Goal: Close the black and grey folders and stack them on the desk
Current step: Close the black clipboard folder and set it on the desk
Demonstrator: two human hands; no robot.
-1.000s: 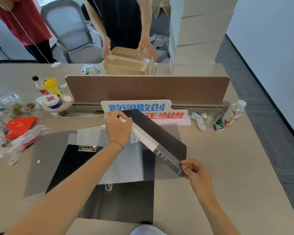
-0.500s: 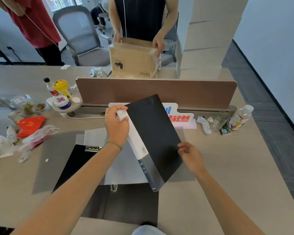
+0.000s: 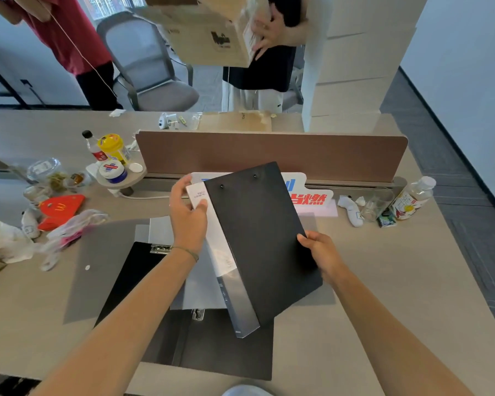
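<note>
Head view: I see the left hand (image 3: 187, 221) gripping the spine end of a closed black folder (image 3: 265, 241), thumb on the white spine label, fingers wrapped round the far edge. The right hand (image 3: 322, 254) pinches the folder's right edge, thumb on top of the cover, fingers under it. The folder is held tilted above the desk (image 3: 383, 281), its grey spine facing me and to the left, two rivets showing near its top end. Using the held black folder as landmark: right under it and to its left lies an open black folder (image 3: 212, 344) flat on the desk, metal clip (image 3: 160, 248) at its top, another clip (image 3: 197, 313) near its middle fold, a white sheet partly over it. Further left of it lies the open grey folder (image 3: 103, 270), flat, partly under the open black one. Behind the held folder stands a blue-and-red sign (image 3: 312, 195), and behind that a brown divider panel (image 3: 269, 155). Far left of it I see a red carton (image 3: 60, 208) and plastic bags (image 3: 69, 232); to its upper left a yellow-lidded jar (image 3: 113, 147). To its right lies a drink bottle (image 3: 412, 198). Beyond the divider a person holds a cardboard box (image 3: 209, 32).
</note>
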